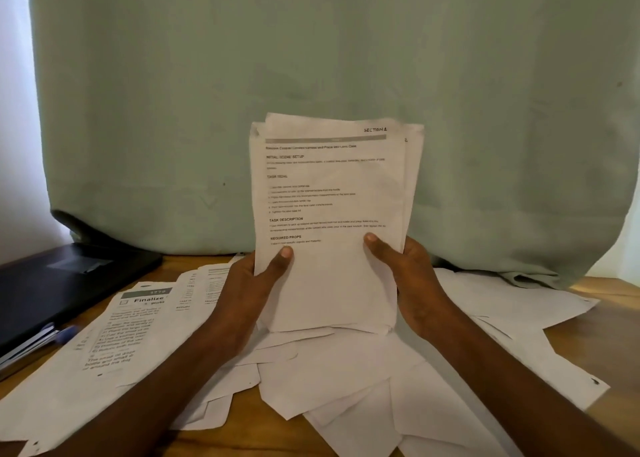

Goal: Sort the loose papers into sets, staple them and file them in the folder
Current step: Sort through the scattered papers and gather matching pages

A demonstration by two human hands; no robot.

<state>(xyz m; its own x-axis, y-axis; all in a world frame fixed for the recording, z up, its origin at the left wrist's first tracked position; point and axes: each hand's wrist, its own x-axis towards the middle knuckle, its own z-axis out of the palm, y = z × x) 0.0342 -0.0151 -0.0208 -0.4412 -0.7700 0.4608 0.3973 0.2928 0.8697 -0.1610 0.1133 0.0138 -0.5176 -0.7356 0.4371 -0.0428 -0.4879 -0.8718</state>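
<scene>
Green curtain hung behind the desk, filling most of the view. Black folder lay closed at the far left of the desk, a blue pen near its front edge. Loose papers sprawled across the desk in overlapping layers, printed sheets to the left, blank backs in the middle and right.

A stack of sheets stood upright above the spread, its bottom edge resting on or just above the loose papers; top page marked "SECTION 1". Upper corners fanned unevenly, so the set was not squared.

Risk, as I judged it: stapled like this, back sheets could miss the staple or sit crooked; a slack grip could let pages slide back into the pile and mix sets. No stapler in sight.

Left hand clasped the stack's left edge, thumb across the front page. Right hand gripped the right edge likewise, thumb on front, fingers hidden behind.
</scene>
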